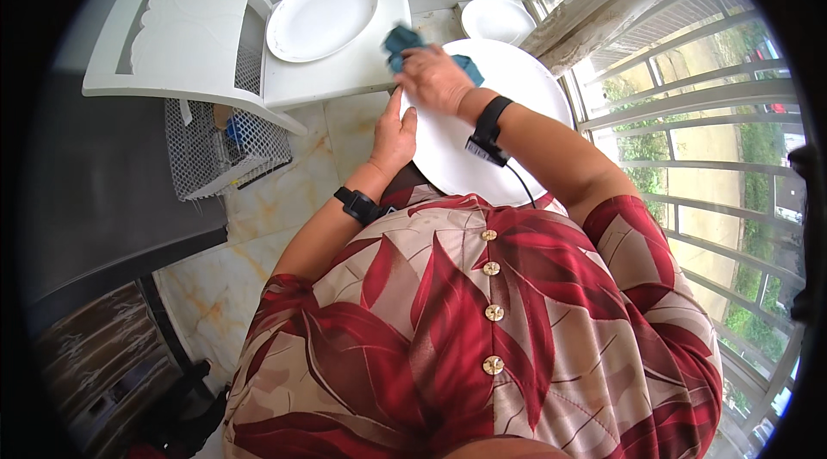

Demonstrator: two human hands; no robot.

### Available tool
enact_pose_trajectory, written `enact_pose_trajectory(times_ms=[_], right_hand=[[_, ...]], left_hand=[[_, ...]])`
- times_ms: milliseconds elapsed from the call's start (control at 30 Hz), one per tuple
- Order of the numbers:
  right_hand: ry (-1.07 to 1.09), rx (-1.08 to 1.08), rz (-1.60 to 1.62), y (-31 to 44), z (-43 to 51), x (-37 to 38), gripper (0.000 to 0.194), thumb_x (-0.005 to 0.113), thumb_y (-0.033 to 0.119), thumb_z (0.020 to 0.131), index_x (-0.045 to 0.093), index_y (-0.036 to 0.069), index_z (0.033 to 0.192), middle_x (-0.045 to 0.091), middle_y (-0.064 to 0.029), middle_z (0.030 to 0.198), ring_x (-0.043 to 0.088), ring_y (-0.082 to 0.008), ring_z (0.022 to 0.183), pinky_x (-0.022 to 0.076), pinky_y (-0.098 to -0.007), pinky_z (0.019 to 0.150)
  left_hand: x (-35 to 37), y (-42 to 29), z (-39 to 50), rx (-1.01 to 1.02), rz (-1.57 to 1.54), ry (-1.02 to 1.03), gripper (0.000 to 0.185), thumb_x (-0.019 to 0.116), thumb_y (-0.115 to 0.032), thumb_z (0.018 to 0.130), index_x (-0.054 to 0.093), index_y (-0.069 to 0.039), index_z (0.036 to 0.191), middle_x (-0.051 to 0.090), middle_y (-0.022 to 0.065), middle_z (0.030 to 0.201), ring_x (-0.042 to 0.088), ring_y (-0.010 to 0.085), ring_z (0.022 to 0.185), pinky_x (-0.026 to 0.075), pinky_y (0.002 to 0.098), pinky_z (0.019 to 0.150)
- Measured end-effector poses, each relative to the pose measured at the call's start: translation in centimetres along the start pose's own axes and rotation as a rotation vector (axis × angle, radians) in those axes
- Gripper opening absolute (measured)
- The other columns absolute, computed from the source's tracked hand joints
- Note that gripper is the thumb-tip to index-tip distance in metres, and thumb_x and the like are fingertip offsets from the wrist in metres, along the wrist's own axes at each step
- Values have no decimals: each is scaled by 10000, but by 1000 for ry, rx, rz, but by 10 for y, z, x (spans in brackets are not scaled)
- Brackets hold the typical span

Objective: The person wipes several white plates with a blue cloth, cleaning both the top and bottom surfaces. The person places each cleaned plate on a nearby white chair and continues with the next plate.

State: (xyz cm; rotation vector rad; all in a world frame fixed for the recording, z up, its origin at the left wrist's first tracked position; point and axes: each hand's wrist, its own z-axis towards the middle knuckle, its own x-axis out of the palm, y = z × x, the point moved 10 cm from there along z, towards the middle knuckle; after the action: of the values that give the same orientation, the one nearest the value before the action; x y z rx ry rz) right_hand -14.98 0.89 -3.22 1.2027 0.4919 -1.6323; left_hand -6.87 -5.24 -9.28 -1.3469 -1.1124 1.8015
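My right hand [436, 76], slightly blurred, presses a teal cloth [466, 67] against the left part of a large round white top [478, 158]. Whether this is a platter or a small tabletop I cannot tell. Part of the cloth bunches up beyond my fingers, over the chair seat's corner. At the near left rim of the white top, my left hand [395, 139] grips the edge, thumb on the upper side; its other fingers are partly hidden. An oval white plate [323, 16] with a faint patterned border lies on a white plastic chair's seat [310, 86].
Behind the round top, a white dish [496, 18] stands in the corner by a curtain [581, 13]. Barred windows [685, 129] run along the right. A white mesh basket [226, 155] sits below the chair's backrest [187, 26], near a dark grey surface [116, 181].
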Motion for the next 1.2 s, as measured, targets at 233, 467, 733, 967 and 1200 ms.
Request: enact_pose_trajectory(times_ms=[233,467,733,967,1200], right_hand=[[73,-93,453,64,-32,-20,299,548,233,988,641,-17,1124,641,-140,1223,511,-288,1313,372,-449,1118],[193,92,-106,-7,-108,-50,306,583,113,936,638,-50,1188,576,-197,1364,502,-305,1333,447,-386,1078],[219,380,-4,-46,-98,-29,524,540,207,972,434,-31,1427,383,-221,1521,390,-355,1400,333,-398,1168],[465,-77,435,83,-125,-38,463,581,179,928,517,-75,1310,410,-259,1470,534,-428,1175,425,-441,1058],[631,-130,506,46,-220,-113,214,637,111,867,682,-43,1008,639,-210,1242,571,-367,1227,446,-463,1055]], left_hand=[[4,-28,-9,301,-18,20,345,574,-163,940,568,-15,1252,648,203,1219,621,364,1130,503,414,931],[7,-7,-2,51,-168,17,501,511,-267,1015,449,13,1426,609,228,1286,588,293,1194,445,359,1014],[11,-16,-1,15,-256,21,559,394,-457,1066,487,-28,1413,604,211,1303,576,288,1215,429,346,1033],[3,-6,-4,-35,-291,45,561,413,-461,1061,482,-32,1415,609,200,1293,572,287,1202,419,343,1037],[3,-1,-8,-40,-248,0,539,483,-403,1046,454,-38,1442,606,182,1320,566,269,1228,429,351,1040]])
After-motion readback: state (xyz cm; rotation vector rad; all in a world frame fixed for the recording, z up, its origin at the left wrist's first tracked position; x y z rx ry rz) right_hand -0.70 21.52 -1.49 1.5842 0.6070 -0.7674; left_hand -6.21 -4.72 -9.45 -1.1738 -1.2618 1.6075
